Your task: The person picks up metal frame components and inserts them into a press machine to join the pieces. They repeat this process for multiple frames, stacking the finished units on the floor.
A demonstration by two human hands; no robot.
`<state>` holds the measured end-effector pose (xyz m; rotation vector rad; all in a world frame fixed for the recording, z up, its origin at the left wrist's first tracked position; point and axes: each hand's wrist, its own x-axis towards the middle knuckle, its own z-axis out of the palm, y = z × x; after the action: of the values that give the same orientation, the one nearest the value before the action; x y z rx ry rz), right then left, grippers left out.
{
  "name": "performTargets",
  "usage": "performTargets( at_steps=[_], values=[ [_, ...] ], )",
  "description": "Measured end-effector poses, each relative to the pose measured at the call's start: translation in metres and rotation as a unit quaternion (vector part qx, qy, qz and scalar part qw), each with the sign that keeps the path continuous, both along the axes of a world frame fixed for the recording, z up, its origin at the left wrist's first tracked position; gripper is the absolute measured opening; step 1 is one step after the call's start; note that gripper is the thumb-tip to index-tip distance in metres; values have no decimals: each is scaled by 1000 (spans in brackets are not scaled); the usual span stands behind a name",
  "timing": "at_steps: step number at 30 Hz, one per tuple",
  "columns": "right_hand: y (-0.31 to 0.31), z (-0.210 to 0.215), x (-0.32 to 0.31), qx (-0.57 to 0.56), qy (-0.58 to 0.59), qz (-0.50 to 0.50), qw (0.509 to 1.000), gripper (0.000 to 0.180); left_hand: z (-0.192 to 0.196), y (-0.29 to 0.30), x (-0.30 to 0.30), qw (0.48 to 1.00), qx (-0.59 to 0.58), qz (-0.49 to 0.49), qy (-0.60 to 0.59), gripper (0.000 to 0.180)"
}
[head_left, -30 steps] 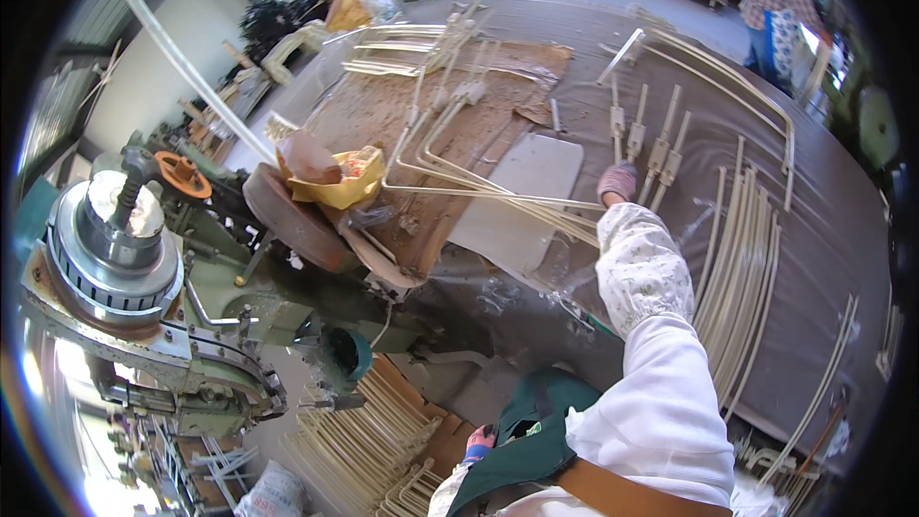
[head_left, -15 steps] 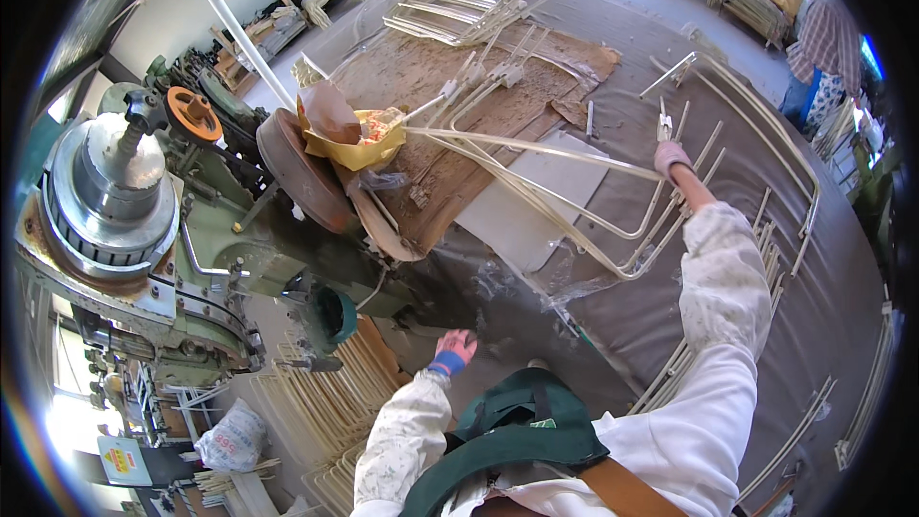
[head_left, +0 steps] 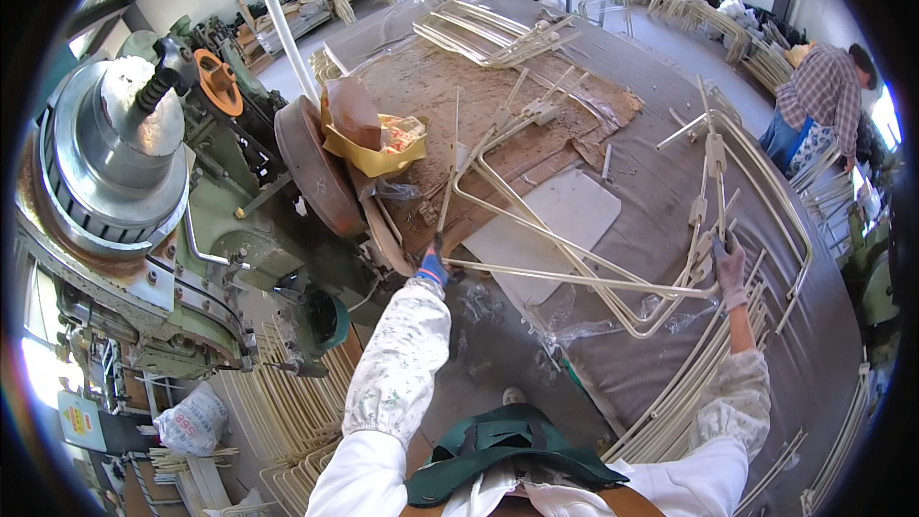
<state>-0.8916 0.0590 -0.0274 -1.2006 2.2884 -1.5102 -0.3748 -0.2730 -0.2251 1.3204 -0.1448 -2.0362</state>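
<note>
Sleeves, white and patterned, enter from the lower edge, both arms stretched over the bench (head_left: 670,182). Left hand (head_left: 433,266), gloved with a blue cuff, is closed round the near end of a cream bent wire frame (head_left: 536,230) at the bench's near left edge. Right hand (head_left: 732,273), in a pale glove, is closed on the frame's bracketed right end, raised just above a stack of like frames (head_left: 766,230) lying along the right side. The held frame spans between the two hands, partly over a white flat sheet (head_left: 565,220) and worn brown cardboard (head_left: 459,96). Left of the bench stands a green machine (head_left: 191,230) with a large grey pulley (head_left: 110,163) and rusty disc (head_left: 316,177); a yellow bag (head_left: 373,148) sits just beside the disc. More frames (head_left: 488,33) lie at the far end. At far right, another person in a checked shirt (head_left: 823,96) stands bent over.
</note>
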Motion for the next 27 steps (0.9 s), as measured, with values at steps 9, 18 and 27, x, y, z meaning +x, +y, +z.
performTargets(
  at_steps=[9,18,27],
  values=[
    [152,-31,-70,-3,127,-208,970,45,17,73,20,925,-352,132,-46,32],
    [295,-94,-104,-145,293,-280,903,29,30,98,21,913,-349,124,172,58],
    [288,34,5,-273,-129,-119,946,13,165,238,113,866,-429,256,31,42]
  ],
)
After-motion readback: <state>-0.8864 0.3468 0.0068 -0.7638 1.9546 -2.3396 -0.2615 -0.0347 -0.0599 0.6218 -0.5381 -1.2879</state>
